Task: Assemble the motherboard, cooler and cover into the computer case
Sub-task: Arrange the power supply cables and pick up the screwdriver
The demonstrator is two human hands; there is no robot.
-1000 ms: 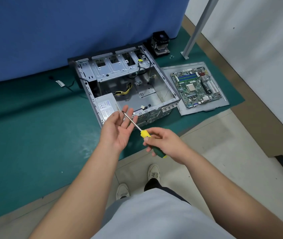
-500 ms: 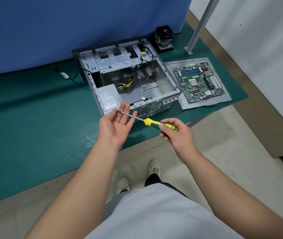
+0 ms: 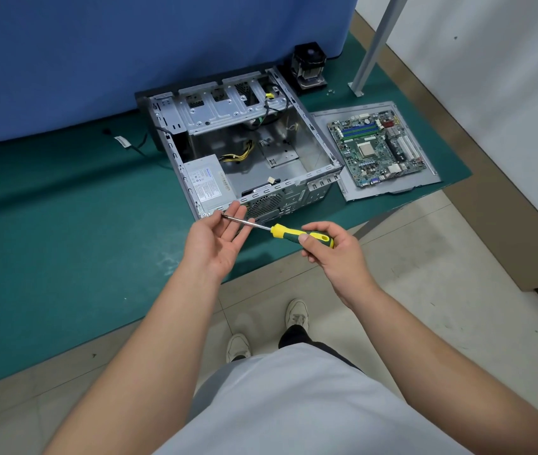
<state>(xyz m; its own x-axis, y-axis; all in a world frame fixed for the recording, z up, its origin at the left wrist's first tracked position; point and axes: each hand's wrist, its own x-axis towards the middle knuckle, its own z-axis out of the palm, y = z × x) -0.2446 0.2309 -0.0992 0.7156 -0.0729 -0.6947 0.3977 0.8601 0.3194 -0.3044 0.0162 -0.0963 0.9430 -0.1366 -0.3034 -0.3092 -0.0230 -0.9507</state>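
Screwdriver (image 3: 297,232) gripped in right hand (image 3: 333,254); shaft laid across open, flat left hand (image 3: 218,239). Case (image 3: 244,152) at 12 o'clock, empty. Board (image 3: 377,147) at 1 o'clock on cover (image 3: 349,188): judged stiff, fragile; best lifted by edges. Cooler (image 3: 308,68) farthest.

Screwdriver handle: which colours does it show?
Yellow and dark green screwdriver handle, gripped by the right hand; head view.

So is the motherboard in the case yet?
Out. The motherboard lies on the grey cover panel beside the open case.
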